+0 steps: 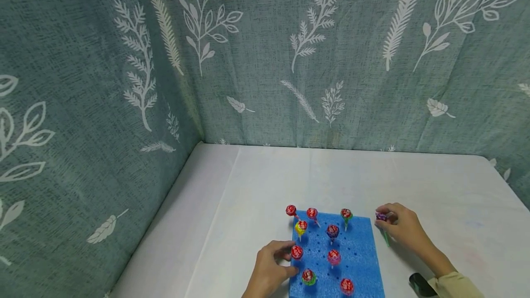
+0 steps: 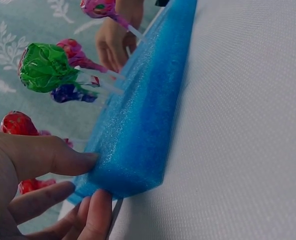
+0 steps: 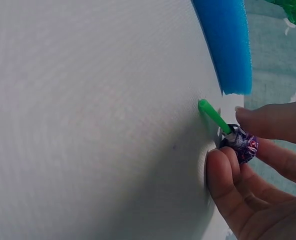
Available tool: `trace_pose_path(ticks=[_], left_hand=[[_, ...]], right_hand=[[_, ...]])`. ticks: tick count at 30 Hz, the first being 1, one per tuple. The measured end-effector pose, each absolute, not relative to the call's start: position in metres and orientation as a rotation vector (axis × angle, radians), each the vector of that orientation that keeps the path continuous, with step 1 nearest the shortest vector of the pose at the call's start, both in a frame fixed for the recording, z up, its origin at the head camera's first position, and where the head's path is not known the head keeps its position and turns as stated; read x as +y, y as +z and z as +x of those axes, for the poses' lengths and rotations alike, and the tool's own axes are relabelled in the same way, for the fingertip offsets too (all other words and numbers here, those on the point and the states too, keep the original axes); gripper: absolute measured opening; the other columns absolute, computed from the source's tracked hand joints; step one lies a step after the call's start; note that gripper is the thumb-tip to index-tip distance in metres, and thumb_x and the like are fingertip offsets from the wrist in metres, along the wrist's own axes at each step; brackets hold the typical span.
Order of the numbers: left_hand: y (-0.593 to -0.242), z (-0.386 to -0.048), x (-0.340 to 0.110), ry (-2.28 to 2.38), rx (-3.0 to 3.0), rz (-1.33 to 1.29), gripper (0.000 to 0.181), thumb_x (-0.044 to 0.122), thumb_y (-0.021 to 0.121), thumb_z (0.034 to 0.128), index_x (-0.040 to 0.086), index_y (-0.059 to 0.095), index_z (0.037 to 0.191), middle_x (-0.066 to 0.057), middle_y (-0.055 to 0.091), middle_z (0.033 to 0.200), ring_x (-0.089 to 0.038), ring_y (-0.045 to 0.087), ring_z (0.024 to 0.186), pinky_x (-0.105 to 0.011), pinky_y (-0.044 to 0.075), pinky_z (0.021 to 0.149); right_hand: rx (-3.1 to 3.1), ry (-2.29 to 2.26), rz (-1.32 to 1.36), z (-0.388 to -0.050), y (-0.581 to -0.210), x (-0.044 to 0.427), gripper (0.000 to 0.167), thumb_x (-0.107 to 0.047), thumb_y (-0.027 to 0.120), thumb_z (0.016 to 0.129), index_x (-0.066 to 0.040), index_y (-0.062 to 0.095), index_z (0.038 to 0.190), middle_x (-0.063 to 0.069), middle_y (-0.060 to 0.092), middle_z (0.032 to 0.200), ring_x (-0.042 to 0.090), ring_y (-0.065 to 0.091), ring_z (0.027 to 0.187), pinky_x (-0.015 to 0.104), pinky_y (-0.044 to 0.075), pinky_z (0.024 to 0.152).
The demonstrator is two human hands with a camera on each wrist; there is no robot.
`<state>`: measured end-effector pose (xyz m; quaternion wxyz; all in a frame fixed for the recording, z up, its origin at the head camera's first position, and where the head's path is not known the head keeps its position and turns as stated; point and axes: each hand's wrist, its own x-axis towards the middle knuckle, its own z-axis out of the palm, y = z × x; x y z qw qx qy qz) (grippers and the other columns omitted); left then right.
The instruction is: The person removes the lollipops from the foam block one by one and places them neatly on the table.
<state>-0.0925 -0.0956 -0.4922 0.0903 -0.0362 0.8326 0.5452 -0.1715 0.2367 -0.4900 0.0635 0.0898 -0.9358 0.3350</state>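
A blue foam block (image 1: 361,247) with small holes lies on the white table, several wrapped lollipops standing in it. At its left side my left hand (image 1: 271,263) grips the edge; in the left wrist view the thumb (image 2: 78,162) presses the top face while the fingers touch the side. To the right of the block, my right hand (image 1: 403,226) holds a purple-wrapped lollipop (image 3: 245,146) by its head. Its green stick (image 3: 214,115) points down toward the table, apart from the block. The palm hides part of the wrapper in the head view.
Red lollipops (image 1: 296,252), a yellow and red one (image 1: 301,227) and a dark blue one (image 1: 332,231) rise from the block. The white tabletop (image 1: 265,174) reaches back to a green leaf-patterned curtain (image 1: 265,59). A black object (image 1: 421,284) sits by the right wrist.
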Motion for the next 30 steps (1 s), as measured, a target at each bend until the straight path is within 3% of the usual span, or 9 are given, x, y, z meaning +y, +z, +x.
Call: trace_pose_path(ticks=[8, 19, 26, 30], left_hand=[[-0.492, -0.093, -0.095, 1.602, 2.486, -0.124, 0.049, 0.0, 0.084, 0.0626, 0.013, 0.069, 0.108, 0.004, 0.057, 0.083, -0.014, 0.053, 0.082, -0.037, 0.049, 0.082], [-0.492, -0.093, -0.095, 1.598, 2.493, -0.137, 0.049, 0.001, 0.085, 0.0622, 0.012, 0.069, 0.108, 0.003, 0.057, 0.083, -0.014, 0.053, 0.081, -0.036, 0.05, 0.08], [-0.493, -0.093, -0.095, 1.632, 2.491, -0.114, 0.05, -0.002, 0.084, 0.06, 0.01, 0.07, 0.106, 0.003, 0.057, 0.081, -0.014, 0.054, 0.08, -0.037, 0.048, 0.08], [-0.492, -0.092, -0.096, 1.638, 2.494, -0.097, 0.05, -0.002, 0.084, 0.06, 0.01, 0.07, 0.106, 0.003, 0.057, 0.081, -0.013, 0.054, 0.079, -0.038, 0.048, 0.081]], right_hand=[[-2.826, 0.97, 0.295, -0.173, -0.49, 0.239, 0.026, -0.007, 0.076, 0.077, 0.0, 0.065, 0.099, 0.01, 0.063, 0.091, 0.017, 0.057, 0.073, 0.027, 0.05, 0.06], [-2.854, 0.911, 0.319, -0.168, -0.477, 0.242, 0.03, -0.011, 0.074, 0.078, -0.001, 0.064, 0.104, 0.014, 0.063, 0.097, 0.015, 0.054, 0.072, 0.025, 0.045, 0.057], [-2.813, 0.945, 0.368, -0.165, -0.471, 0.241, 0.029, -0.012, 0.075, 0.08, -0.003, 0.064, 0.105, 0.012, 0.063, 0.099, 0.015, 0.056, 0.073, 0.035, 0.049, 0.063], [-2.752, 0.972, 0.422, -0.162, -0.469, 0.238, 0.028, -0.011, 0.075, 0.08, -0.005, 0.065, 0.105, 0.009, 0.063, 0.099, 0.012, 0.057, 0.073, 0.029, 0.05, 0.058]])
